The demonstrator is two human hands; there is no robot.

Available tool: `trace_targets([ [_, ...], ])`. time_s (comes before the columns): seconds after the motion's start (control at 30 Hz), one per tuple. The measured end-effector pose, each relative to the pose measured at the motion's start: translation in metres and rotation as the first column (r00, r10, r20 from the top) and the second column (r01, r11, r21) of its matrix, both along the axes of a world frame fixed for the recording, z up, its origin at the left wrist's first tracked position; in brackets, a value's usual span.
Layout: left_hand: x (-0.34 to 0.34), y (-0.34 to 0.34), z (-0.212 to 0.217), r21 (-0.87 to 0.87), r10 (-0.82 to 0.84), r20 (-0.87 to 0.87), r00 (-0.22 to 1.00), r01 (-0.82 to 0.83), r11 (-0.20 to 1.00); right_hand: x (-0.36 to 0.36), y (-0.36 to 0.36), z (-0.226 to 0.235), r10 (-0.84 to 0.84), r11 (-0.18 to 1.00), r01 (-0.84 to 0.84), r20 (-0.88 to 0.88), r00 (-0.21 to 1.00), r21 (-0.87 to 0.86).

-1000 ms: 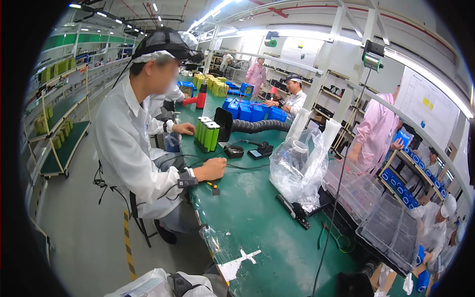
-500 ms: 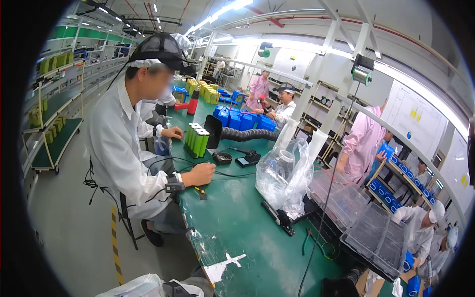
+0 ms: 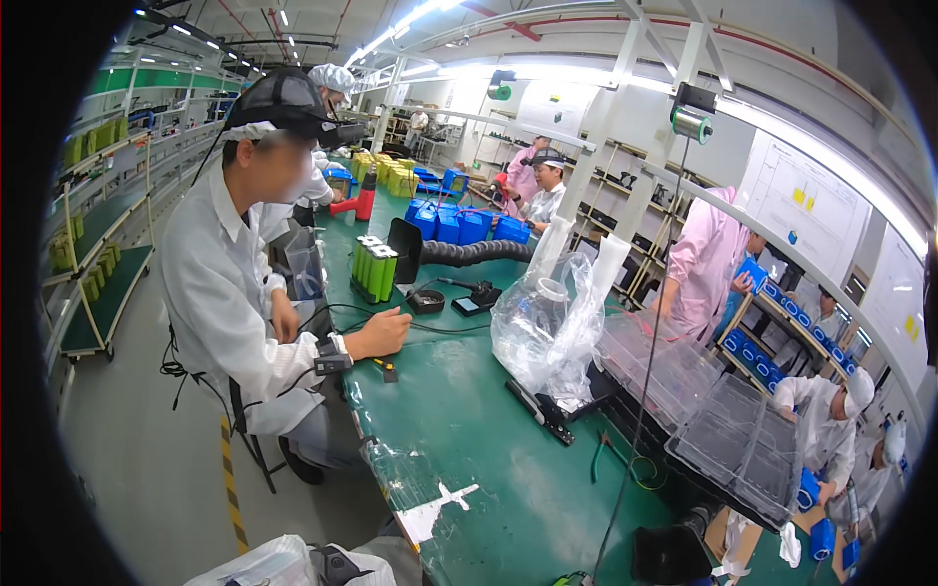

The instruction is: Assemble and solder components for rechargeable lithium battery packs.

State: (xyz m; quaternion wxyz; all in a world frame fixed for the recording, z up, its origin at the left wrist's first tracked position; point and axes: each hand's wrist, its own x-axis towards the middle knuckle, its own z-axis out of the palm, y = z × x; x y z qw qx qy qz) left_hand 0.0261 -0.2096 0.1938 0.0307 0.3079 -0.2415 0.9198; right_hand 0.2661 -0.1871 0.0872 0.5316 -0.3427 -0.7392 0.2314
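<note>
Neither of my hands shows. At the lower edge is a white sleeve (image 3: 259, 565), seemingly my left arm, with a black strapped device (image 3: 335, 565) on it. The green worktable (image 3: 459, 439) lies ahead, its near left corner patched with torn white tape (image 3: 437, 513). Green-handled pliers (image 3: 611, 454) and a black hand tool (image 3: 540, 412) rest on the right part of the table. A small green and black thing (image 3: 572, 579), too cut off to name, shows at the bottom edge.
A co-worker in white (image 3: 220, 264) sits at the left edge near green cylindrical battery cells (image 3: 374, 269), a soldering iron stand (image 3: 477, 298) and a small utility knife (image 3: 388, 369). Plastic bags (image 3: 552, 322), clear trays (image 3: 738, 449) and a hanging cable (image 3: 640, 420) stand right. Blue packs (image 3: 459, 225) sit farther back.
My view has turned slightly, so the scene sits further left. The co-worker's far hand has drawn back from the battery cells toward the lap. A green and black thing now shows at the bottom.
</note>
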Motion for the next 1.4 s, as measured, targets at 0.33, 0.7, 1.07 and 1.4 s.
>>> trace_targets([
  [0.33,-0.047,0.014,-0.024,0.099,0.315,-0.414,0.854,-0.303,0.948,0.004,0.004,0.005,0.069,0.998,-0.069,0.001,0.998,0.012],
  [0.7,-0.044,0.08,-0.067,-0.019,0.234,-0.954,0.186,-0.818,0.575,-0.003,0.005,0.009,0.029,0.996,-0.031,0.024,0.999,0.084],
  [1.07,-0.045,0.086,-0.099,0.052,0.092,-0.996,0.022,-0.684,0.728,-0.005,0.002,0.012,-0.032,0.999,0.03,0.083,0.996,0.027],
  [1.4,-0.051,0.072,-0.11,0.025,0.104,-0.993,0.058,-0.753,0.657,-0.007,0.007,0.021,-0.169,0.974,0.117,0.28,0.945,0.196],
])
